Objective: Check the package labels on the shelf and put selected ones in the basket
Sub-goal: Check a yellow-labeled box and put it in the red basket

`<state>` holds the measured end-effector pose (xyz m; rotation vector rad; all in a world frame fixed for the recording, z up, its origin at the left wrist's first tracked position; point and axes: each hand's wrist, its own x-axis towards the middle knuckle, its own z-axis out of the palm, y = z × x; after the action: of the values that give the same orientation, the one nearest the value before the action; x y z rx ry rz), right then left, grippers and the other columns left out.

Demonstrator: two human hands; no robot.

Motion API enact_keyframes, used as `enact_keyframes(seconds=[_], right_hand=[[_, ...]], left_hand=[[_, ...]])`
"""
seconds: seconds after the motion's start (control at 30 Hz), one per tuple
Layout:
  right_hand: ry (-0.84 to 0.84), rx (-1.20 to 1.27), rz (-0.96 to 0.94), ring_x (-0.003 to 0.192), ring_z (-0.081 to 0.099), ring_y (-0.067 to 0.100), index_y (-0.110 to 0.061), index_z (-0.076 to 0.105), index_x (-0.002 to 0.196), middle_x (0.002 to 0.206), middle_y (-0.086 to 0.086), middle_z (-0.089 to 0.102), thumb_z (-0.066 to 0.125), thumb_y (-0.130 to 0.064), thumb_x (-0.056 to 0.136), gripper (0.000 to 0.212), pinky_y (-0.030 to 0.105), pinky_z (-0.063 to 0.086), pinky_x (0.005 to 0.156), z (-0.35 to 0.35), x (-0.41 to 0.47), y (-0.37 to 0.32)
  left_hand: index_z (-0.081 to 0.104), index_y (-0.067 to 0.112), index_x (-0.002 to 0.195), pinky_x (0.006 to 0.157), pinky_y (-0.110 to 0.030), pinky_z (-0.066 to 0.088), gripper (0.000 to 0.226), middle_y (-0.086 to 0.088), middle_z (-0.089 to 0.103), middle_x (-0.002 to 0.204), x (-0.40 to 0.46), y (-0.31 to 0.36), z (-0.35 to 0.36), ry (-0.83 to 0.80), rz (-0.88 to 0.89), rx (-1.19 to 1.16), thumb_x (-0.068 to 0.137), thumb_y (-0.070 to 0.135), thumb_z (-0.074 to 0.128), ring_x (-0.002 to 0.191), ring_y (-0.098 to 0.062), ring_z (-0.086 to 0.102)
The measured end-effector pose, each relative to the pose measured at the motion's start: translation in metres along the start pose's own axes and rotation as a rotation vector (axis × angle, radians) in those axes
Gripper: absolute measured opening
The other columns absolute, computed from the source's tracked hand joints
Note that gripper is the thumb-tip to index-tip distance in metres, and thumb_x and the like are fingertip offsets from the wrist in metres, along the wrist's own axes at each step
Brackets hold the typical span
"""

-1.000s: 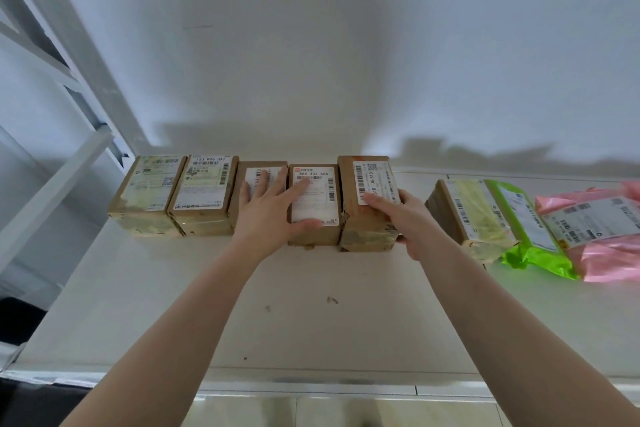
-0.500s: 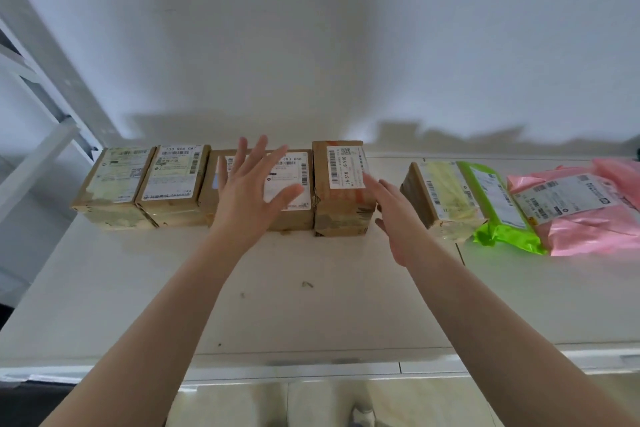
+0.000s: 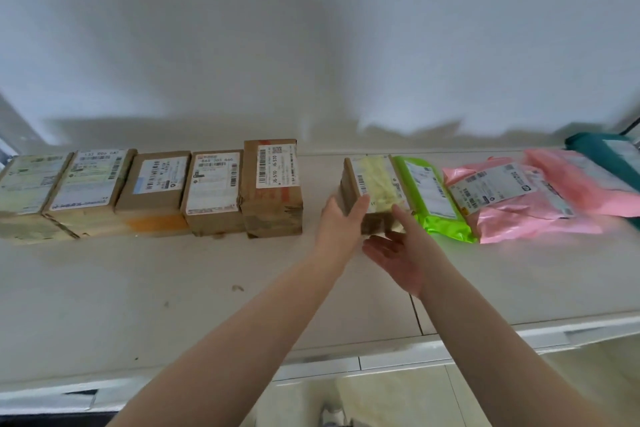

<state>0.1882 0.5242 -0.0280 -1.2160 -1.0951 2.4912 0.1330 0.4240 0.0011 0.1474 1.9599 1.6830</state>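
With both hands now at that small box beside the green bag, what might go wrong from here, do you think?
1. The small box leans against the green bag; lifting it may let the bag slump or slide.
2. The left hand grips one edge while the right hand sits open-palmed beneath, so the box could slip.
3. Its yellowed label looks blurred, so it may be misread.

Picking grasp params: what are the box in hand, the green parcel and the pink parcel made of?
Box in hand: brown cardboard, matte, partly under glossy yellowish tape; looks rigid.
Green parcel: likely thin plastic mailer, shiny and wrinkled.
Pink parcel: same kind of plastic film, glossy and creased, paper label on top.
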Motion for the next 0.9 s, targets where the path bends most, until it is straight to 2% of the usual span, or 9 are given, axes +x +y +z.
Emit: enact_keyframes(seconds=[0.1, 0.17, 0.27, 0.37, 0.43, 0.57, 0.67, 0.8, 0.9], right_hand=[[-0.026, 0.034, 0.036, 0.105, 0.059, 0.035, -0.011, 0.058, 0.101, 0.115, 0.017, 0.054, 0.062, -0.031, 0.095, 0.020, 0.051, 0.047, 0.104, 0.002, 0.006, -0.005], [-0.037, 0.042, 0.046, 0.114, 0.059, 0.037, -0.012, 0.060, 0.106, 0.115, 0.017, 0.057, 0.062, -0.029, 0.095, 0.021, 0.051, 0.047, 0.103, 0.002, 0.010, -0.005], [-0.048, 0.047, 0.053, 0.118, 0.061, 0.036, -0.008, 0.060, 0.123, 0.110, 0.016, 0.063, 0.065, -0.028, 0.093, 0.036, 0.052, 0.048, 0.103, 0.000, 0.016, -0.004], [-0.082, -0.004, 0.029, 0.114, 0.065, 0.032, -0.011, 0.066, 0.118, 0.104, 0.012, 0.070, 0.067, -0.031, 0.091, 0.033, 0.049, 0.049, 0.103, 0.001, 0.017, -0.005], [-0.099, -0.097, -0.003, 0.112, 0.066, 0.029, -0.016, 0.069, 0.112, 0.109, 0.010, 0.072, 0.070, -0.034, 0.088, 0.030, 0.046, 0.052, 0.099, 0.001, 0.017, -0.005], [-0.090, -0.233, -0.076, 0.111, 0.060, 0.022, -0.021, 0.063, 0.125, 0.116, 0.004, 0.066, 0.075, -0.036, 0.081, 0.048, 0.035, 0.056, 0.076, 0.003, 0.014, -0.009], [-0.129, -0.310, -0.113, 0.106, 0.058, 0.018, -0.019, 0.063, 0.123, 0.110, -0.001, 0.065, 0.072, -0.036, 0.084, 0.043, 0.033, 0.049, 0.079, 0.003, 0.012, -0.015], [-0.238, -0.313, -0.103, 0.097, 0.061, 0.018, -0.021, 0.070, 0.101, 0.096, -0.001, 0.070, 0.068, -0.030, 0.088, 0.016, 0.033, 0.050, 0.087, 0.005, 0.007, -0.016], [-0.294, -0.182, -0.118, 0.088, 0.061, 0.017, -0.016, 0.074, 0.096, 0.090, 0.002, 0.073, 0.070, -0.025, 0.081, 0.018, 0.033, 0.049, 0.092, 0.012, -0.001, -0.015]], left_hand=[[0.037, 0.008, 0.144, 0.087, -0.024, 0.035, 0.061, -0.008, 0.050, 0.140, 0.024, -0.005, 0.016, 0.051, -0.132, -0.062, 0.095, 0.040, 0.056, 0.126, -0.025, 0.050], [0.048, 0.010, 0.136, 0.094, -0.028, 0.043, 0.052, -0.005, 0.057, 0.134, 0.037, -0.014, 0.021, 0.066, -0.141, -0.050, 0.094, 0.038, 0.057, 0.120, -0.027, 0.056], [0.058, 0.014, 0.129, 0.098, -0.039, 0.049, 0.038, -0.006, 0.066, 0.123, 0.040, -0.024, 0.022, 0.090, -0.094, -0.057, 0.095, 0.032, 0.055, 0.113, -0.025, 0.062], [0.058, 0.012, 0.130, 0.096, -0.034, 0.050, 0.034, -0.004, 0.066, 0.123, 0.028, -0.027, 0.022, 0.116, -0.032, -0.155, 0.099, 0.022, 0.052, 0.111, -0.020, 0.063], [0.059, 0.012, 0.129, 0.098, -0.037, 0.051, 0.032, -0.004, 0.068, 0.121, 0.018, -0.028, 0.020, 0.146, 0.029, -0.199, 0.099, 0.020, 0.051, 0.109, -0.019, 0.065], [0.059, 0.017, 0.127, 0.098, -0.039, 0.052, 0.030, 0.001, 0.069, 0.118, 0.008, -0.028, 0.008, 0.198, 0.139, -0.109, 0.099, 0.022, 0.050, 0.108, -0.015, 0.065], [0.056, 0.021, 0.130, 0.098, -0.037, 0.051, 0.032, 0.005, 0.068, 0.119, 0.002, -0.025, -0.005, 0.178, 0.205, -0.010, 0.100, 0.026, 0.048, 0.111, -0.012, 0.063], [0.047, 0.024, 0.141, 0.090, -0.014, 0.047, 0.040, 0.011, 0.063, 0.126, -0.001, -0.019, -0.016, 0.189, 0.302, 0.125, 0.101, 0.031, 0.044, 0.113, -0.003, 0.057], [0.041, 0.026, 0.145, 0.097, -0.017, 0.046, 0.044, 0.017, 0.060, 0.126, -0.007, -0.012, -0.016, 0.184, 0.385, 0.068, 0.102, 0.034, 0.041, 0.117, 0.007, 0.054]])
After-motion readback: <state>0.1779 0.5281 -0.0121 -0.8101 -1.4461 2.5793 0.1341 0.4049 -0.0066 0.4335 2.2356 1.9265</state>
